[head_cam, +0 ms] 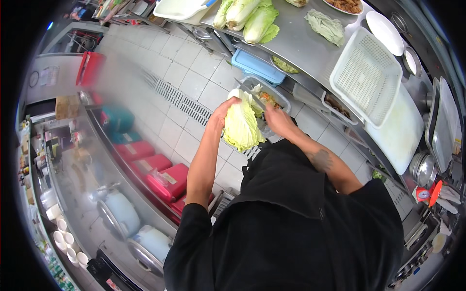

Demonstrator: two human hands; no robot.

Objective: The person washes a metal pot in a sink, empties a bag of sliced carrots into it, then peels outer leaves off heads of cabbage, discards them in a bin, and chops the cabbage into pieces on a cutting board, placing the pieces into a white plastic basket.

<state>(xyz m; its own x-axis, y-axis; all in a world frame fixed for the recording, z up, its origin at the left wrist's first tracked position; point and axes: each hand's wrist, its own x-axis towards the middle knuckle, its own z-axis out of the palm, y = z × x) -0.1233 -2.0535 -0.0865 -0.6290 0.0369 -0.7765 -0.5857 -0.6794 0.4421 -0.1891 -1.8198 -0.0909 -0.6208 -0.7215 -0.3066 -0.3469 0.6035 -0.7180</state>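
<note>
My left hand [226, 109] grips a head of napa cabbage [243, 127], its stem end away from me and the pale green leaves towards me. In my right hand [277, 120] is a knife [251, 93], its blade pointing away and to the left, close by the stem end. Whether the edge touches the cabbage I cannot tell. Below both hands on the floor stands a plastic bin [280, 95] lined with a clear bag, with leaf trimmings and other scraps [267, 98] in it. The cabbage hides part of the bin.
Whole napa cabbages [251, 18], a loose leaf [325, 27], a white perforated basket [367, 72] and a cutting board [400, 127] lie on the steel table [295, 40]. A drain grate [178, 94] crosses the tiled floor. Red lidded containers [169, 182] stand at left, under a steel counter.
</note>
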